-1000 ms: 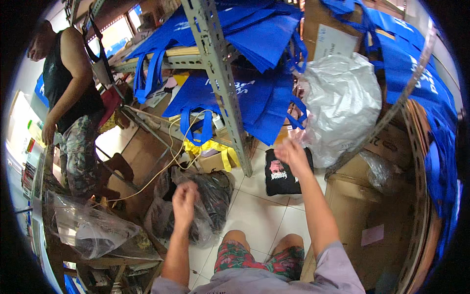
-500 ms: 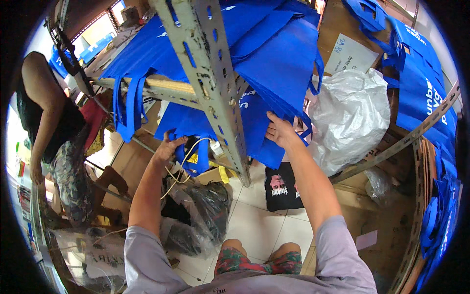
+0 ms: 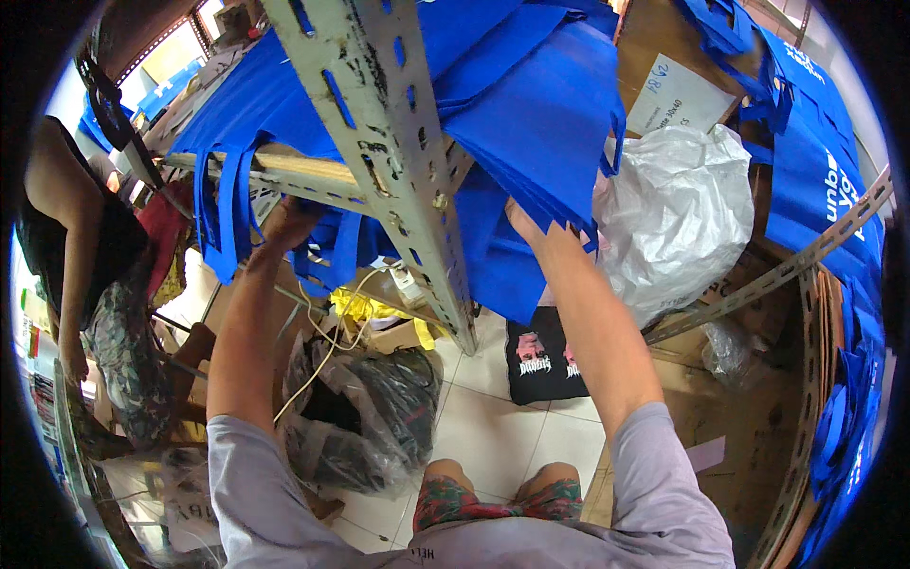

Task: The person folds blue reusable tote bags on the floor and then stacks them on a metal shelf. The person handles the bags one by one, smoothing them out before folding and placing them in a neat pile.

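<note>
Blue tote bags (image 3: 531, 85) lie stacked on a metal shelf, and their corners hang over its edge. Below the board, more blue bag cloth (image 3: 507, 275) hangs behind the slotted post. My right hand (image 3: 536, 228) is at this lower cloth, closed on it as far as I can see; the hanging corners partly cover its fingers. On the other side of the post, my left hand (image 3: 289, 228) reaches under the shelf board, beside blue bag handles (image 3: 332, 248). Its fingers are in shadow and mostly hidden.
The slotted metal post (image 3: 398, 161) stands between my arms. A white plastic sack (image 3: 678, 218) bulges at right, near a slanted metal bar (image 3: 787, 256). A cable (image 3: 327, 351) loops above a plastic-wrapped dark bundle (image 3: 370, 417). A folded black printed cloth (image 3: 536, 356) lies on the floor. Another person (image 3: 71, 237) is at left.
My left hand has moved left and farther in under the shelf board, and the blue cloth there has shifted with it. My right hand has moved slightly left, deeper behind the hanging corners.
</note>
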The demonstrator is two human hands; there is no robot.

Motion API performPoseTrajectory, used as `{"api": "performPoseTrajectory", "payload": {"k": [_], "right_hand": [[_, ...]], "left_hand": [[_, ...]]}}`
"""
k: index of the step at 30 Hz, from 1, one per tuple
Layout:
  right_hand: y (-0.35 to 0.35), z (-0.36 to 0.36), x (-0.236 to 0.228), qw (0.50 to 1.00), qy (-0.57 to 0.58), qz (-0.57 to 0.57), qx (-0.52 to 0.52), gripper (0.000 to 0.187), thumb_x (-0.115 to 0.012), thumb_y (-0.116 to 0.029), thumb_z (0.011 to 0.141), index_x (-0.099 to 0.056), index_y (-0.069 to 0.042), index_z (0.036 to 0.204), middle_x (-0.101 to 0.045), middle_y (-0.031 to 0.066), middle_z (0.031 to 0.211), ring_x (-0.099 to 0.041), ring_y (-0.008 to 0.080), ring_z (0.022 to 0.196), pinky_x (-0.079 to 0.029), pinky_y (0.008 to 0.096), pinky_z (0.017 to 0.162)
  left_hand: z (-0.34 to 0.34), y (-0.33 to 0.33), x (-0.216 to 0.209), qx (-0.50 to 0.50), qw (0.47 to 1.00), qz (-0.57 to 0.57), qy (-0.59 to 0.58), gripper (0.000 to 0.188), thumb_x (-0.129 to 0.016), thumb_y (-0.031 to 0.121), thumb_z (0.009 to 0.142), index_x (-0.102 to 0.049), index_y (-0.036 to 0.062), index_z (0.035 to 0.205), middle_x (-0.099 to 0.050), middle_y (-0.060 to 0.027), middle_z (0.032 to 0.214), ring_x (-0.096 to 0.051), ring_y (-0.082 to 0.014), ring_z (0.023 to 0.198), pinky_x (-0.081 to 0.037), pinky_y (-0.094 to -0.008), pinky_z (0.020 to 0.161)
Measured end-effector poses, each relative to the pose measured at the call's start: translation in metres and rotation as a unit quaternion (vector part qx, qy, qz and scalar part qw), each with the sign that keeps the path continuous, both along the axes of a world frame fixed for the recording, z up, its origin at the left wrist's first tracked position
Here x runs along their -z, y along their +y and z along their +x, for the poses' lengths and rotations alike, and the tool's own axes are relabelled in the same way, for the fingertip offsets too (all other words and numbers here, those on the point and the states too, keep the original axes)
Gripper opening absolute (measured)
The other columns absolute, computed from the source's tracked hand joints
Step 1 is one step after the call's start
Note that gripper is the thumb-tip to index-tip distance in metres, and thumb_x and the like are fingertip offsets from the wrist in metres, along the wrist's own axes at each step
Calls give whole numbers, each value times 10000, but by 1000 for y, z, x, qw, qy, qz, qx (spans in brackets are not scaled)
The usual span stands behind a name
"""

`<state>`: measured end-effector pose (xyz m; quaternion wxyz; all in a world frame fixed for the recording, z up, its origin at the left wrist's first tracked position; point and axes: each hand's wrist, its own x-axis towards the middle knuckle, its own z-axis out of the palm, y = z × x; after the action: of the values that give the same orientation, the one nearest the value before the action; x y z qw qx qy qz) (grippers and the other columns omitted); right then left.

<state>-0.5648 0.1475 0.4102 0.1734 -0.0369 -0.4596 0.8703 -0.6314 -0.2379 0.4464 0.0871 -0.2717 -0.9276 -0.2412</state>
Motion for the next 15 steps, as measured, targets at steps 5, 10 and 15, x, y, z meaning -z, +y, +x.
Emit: {"api": "performPoseTrajectory", "payload": {"k": [5, 10, 15], "right_hand": [[10, 24, 9, 993, 48, -52, 95, 331, -532, -77, 868, -469, -30, 1190, -579, 118, 1053, -578, 232, 941, -484, 369, 840], [38, 70, 10, 978, 7, -91, 189, 411, -489, -21, 862, -404, -35, 1264, -553, 138, 1082, -566, 233, 943, -477, 373, 854], [55, 134, 7, 956, -34, -86, 279, 441, -455, 13, 849, -412, -39, 1284, -543, 148, 1099, -561, 213, 918, -495, 346, 797]], "left_hand": [[15, 23, -58, 17, 993, -105, 60, 485, -582, 208, 872, -441, 42, 1305, -530, -116, 1237, -517, -256, 1112, -436, -422, 912], [21, 101, -75, 74, 993, -58, 70, 453, -566, 222, 882, -463, 37, 1283, -544, -107, 1202, -525, -245, 1086, -438, -408, 906], [12, 157, -50, 59, 998, -36, 11, 426, -551, 236, 893, -485, 32, 1260, -558, -98, 1167, -533, -233, 1061, -439, -394, 901]]}}
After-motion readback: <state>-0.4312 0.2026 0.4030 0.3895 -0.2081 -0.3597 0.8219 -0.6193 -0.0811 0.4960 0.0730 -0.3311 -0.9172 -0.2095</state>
